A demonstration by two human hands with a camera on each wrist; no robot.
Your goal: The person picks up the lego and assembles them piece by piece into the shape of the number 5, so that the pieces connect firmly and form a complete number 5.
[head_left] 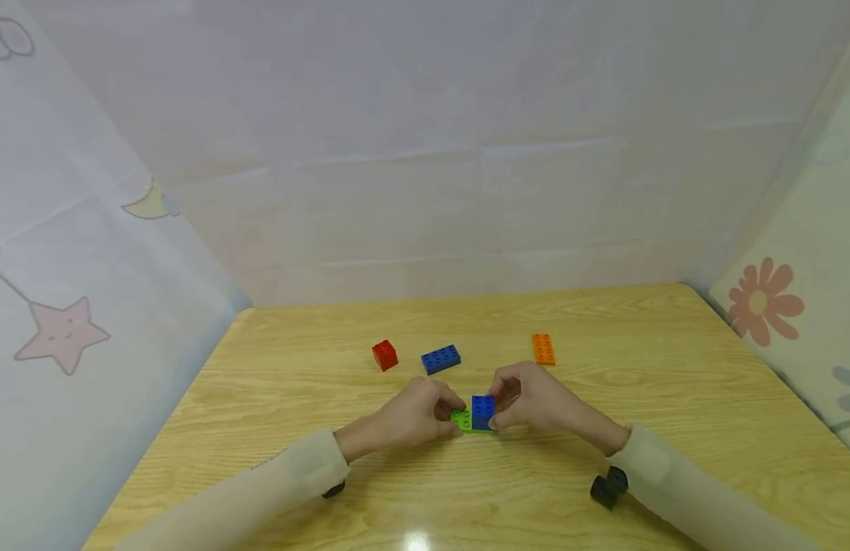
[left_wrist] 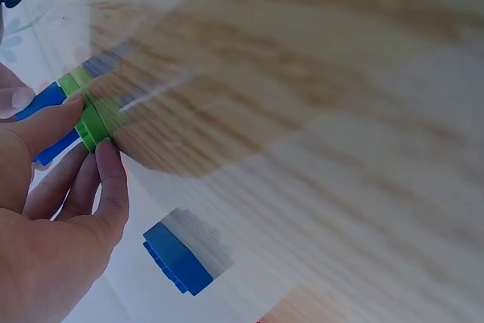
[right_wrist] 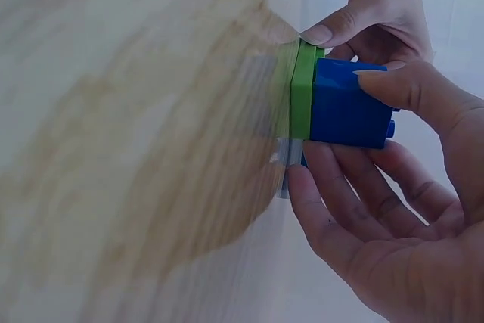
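Observation:
A flat green plate (head_left: pixel 462 419) lies on the wooden table (head_left: pixel 672 398) with a blue brick (head_left: pixel 483 410) standing on its right end. My left hand (head_left: pixel 414 414) pinches the green plate (left_wrist: pixel 91 115) at its left end with thumb and fingers. My right hand (head_left: pixel 535 398) grips the blue brick (right_wrist: pixel 344 104), thumb on one side and fingers on the other, against the green plate (right_wrist: pixel 302 96). Both hands sit close together near the table's middle.
Behind the hands lie a red cube (head_left: pixel 385 355), a loose blue brick (head_left: pixel 441 359) and an orange plate (head_left: pixel 543 349). The loose blue brick (left_wrist: pixel 178 251) also shows below my left hand. White cloth walls enclose the table on three sides.

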